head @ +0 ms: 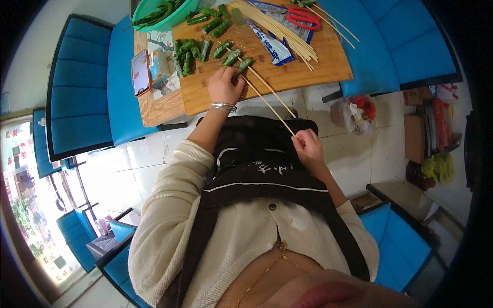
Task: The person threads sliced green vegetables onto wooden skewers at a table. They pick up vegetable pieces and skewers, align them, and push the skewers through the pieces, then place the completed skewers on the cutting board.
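My left hand (226,85) rests at the near edge of a wooden cutting board (327,67), its fingers curled around a cut green pepper piece (245,64); the fingertips are partly hidden. Between thumb and fingers, my right hand (309,149) pinches the near end of a bamboo skewer (269,105), held over my lap. That skewer's far end reaches the left fingers. A second bamboo skewer (271,89) runs alongside it, through a row of pepper pieces (232,57). To the left, more pepper pieces (186,52) are heaped on the board.
Loose skewers (285,32), red-handled scissors (304,18) and a blue-and-white packet (273,48) lie on the board. Beyond its left corner stands a green bowl (161,27) of long peppers. A phone (141,73) leans by a tissue pack (160,65). Blue seats (127,81) flank the table.
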Action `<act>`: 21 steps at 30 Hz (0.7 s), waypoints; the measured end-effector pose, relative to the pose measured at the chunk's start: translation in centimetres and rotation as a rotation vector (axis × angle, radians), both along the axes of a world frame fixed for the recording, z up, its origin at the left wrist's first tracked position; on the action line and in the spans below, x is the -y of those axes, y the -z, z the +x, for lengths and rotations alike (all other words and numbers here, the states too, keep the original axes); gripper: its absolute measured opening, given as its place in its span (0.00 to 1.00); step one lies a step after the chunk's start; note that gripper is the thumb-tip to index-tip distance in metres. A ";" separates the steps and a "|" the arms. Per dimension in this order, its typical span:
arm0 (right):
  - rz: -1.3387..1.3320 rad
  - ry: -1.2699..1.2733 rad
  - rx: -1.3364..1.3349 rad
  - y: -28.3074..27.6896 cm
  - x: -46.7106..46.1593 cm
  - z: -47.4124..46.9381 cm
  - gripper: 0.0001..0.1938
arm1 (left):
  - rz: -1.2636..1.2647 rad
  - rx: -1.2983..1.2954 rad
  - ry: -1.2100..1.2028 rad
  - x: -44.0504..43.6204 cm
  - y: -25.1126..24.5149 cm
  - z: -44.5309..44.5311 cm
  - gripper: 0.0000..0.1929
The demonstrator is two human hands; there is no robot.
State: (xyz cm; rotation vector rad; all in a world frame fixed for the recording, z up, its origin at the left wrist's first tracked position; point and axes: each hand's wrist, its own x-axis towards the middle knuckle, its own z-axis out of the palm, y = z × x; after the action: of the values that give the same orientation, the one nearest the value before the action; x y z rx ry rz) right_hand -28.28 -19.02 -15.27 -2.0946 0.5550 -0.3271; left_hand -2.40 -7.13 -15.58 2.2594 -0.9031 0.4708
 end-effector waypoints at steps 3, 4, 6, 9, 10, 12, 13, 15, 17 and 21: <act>-0.155 -0.006 0.154 0.4 -0.1 0.6 0.04 | -0.022 -0.004 -0.017 0.1 0.1 -0.1 0.06; -0.174 -0.012 0.158 0.5 -0.2 0.8 0.04 | -0.019 -0.010 -0.023 0.0 0.1 0.0 0.06; -0.184 -0.020 0.164 0.5 -0.4 1.2 0.04 | -0.025 -0.017 -0.024 -0.1 0.0 0.0 0.06; -0.088 -0.009 0.125 0.0 -0.3 0.9 0.04 | -0.036 -0.026 -0.017 -0.1 0.0 0.0 0.05; -0.067 -0.001 0.084 -0.3 -0.3 0.7 0.04 | -0.026 -0.031 -0.019 -0.1 0.0 0.0 0.05; 0.008 0.025 -0.005 -0.7 0.1 0.4 0.04 | -0.019 -0.029 -0.019 0.0 0.0 0.0 0.05; -0.051 0.019 0.023 -0.7 0.2 0.5 0.04 | -0.019 -0.026 -0.018 0.0 0.0 0.0 0.06; -0.141 0.000 0.084 -0.6 0.3 0.9 0.04 | -0.016 -0.030 -0.017 -0.1 0.0 0.0 0.06; -0.195 -0.028 0.146 -0.3 0.1 1.7 0.05 | -0.014 -0.039 -0.016 -0.1 -0.1 0.0 0.06; -0.207 -0.019 0.149 -0.3 0.0 2.0 0.06 | -0.007 -0.060 -0.054 -0.2 -0.1 -0.1 0.07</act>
State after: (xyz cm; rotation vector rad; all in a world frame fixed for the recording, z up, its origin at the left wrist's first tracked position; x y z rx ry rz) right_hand -26.24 -19.01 -15.02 -2.2490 0.4268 -0.5445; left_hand -2.50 -6.91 -15.47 2.2843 -0.8104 0.4269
